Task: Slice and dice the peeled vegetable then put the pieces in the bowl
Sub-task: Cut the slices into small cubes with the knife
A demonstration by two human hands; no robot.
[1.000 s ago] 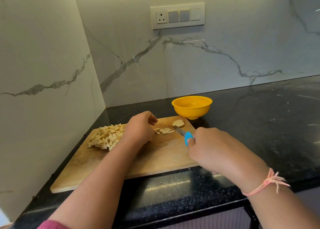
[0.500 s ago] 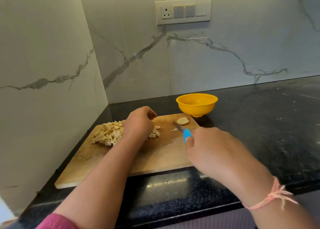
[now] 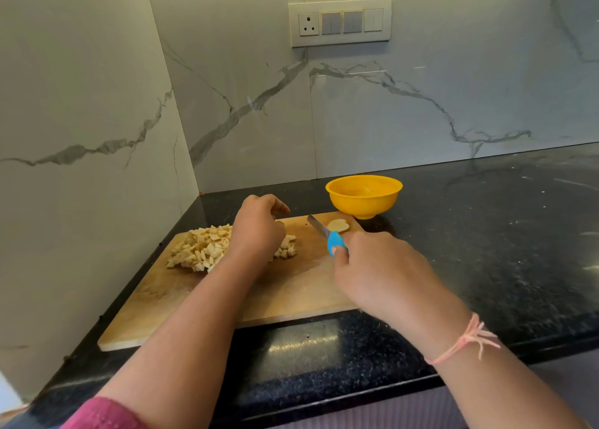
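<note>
On the wooden cutting board (image 3: 291, 295) lies a pile of diced pale vegetable pieces (image 3: 201, 250), with a few more pieces (image 3: 287, 250) just right of my left hand (image 3: 259, 231). That hand rests on the board over the pile, its fingers curled under; nothing shows in its grip. My right hand (image 3: 382, 273) grips a knife by its blue handle (image 3: 334, 247), the blade (image 3: 316, 226) pointing away and to the left. One uncut round slice (image 3: 337, 225) lies at the board's far right corner, beside the blade. The yellow bowl (image 3: 343, 198) stands just behind it.
The board sits in the corner of a black stone counter (image 3: 486, 234), with marble walls on the left and behind. A switch panel (image 3: 340, 21) is on the back wall. The counter's front edge runs under my forearms.
My left hand has swept the freshly cut pieces left against the main pile. The knife has moved from those pieces to beside the last slice. The camera has tilted.
</note>
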